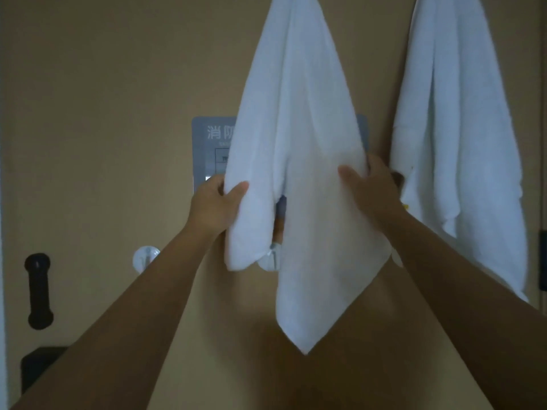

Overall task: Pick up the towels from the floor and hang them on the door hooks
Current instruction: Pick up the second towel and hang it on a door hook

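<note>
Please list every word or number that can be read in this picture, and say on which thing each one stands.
"消防": large white characters on the grey sign on the door; the middle towel cuts the second one and hides the rest.
Small line beneath, and the boxed text lower on the sign: too blurred to read.
Middle towel, right towel: no text visible.

We see the middle towel (296, 143) and the right-hand towel (461, 128) — both plain white; the door (103, 84) is tan; the sign (207, 149) grey-blue with white characters; the handle (38, 291) black.
</note>
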The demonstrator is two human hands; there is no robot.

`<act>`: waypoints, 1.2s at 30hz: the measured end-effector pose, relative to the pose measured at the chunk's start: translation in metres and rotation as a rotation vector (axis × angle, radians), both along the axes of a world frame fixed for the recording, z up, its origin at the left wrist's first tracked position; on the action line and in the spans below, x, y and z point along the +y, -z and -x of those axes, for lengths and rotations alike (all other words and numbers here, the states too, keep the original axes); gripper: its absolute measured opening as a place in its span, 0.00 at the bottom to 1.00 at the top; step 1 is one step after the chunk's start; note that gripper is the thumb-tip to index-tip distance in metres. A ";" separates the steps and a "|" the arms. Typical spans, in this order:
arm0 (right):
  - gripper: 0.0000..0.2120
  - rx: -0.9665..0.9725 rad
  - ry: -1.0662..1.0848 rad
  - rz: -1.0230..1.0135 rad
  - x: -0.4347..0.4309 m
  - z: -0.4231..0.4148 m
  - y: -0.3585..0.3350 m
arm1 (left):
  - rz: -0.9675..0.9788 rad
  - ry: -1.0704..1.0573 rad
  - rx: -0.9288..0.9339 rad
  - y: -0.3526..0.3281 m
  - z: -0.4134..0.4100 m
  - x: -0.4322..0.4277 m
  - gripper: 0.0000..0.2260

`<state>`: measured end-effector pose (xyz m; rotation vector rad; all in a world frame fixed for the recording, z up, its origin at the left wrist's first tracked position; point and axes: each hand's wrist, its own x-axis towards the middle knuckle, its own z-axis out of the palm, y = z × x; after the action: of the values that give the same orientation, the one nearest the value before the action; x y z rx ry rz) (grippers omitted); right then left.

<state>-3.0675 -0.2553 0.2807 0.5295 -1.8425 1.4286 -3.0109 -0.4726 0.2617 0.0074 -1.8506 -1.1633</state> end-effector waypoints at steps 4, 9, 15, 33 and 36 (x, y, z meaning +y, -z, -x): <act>0.20 0.013 0.093 -0.029 0.002 0.013 0.011 | 0.047 -0.118 0.097 0.012 0.008 0.005 0.15; 0.29 0.040 0.021 -0.029 -0.005 0.014 0.023 | 0.122 -0.128 0.171 0.014 0.010 0.027 0.27; 0.21 0.100 0.071 -0.048 -0.008 0.018 0.013 | 0.130 -0.130 0.154 0.016 0.012 0.033 0.15; 0.40 0.253 0.209 -0.123 -0.014 0.024 0.028 | 0.091 -0.053 0.074 0.047 0.010 0.039 0.16; 0.44 0.360 0.340 -0.319 -0.016 0.015 0.055 | 0.062 -0.043 0.010 0.059 0.008 0.039 0.21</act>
<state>-3.0824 -0.2712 0.2254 0.5553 -1.7672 0.7637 -3.0194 -0.4334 0.2024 0.0062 -1.8680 -1.0745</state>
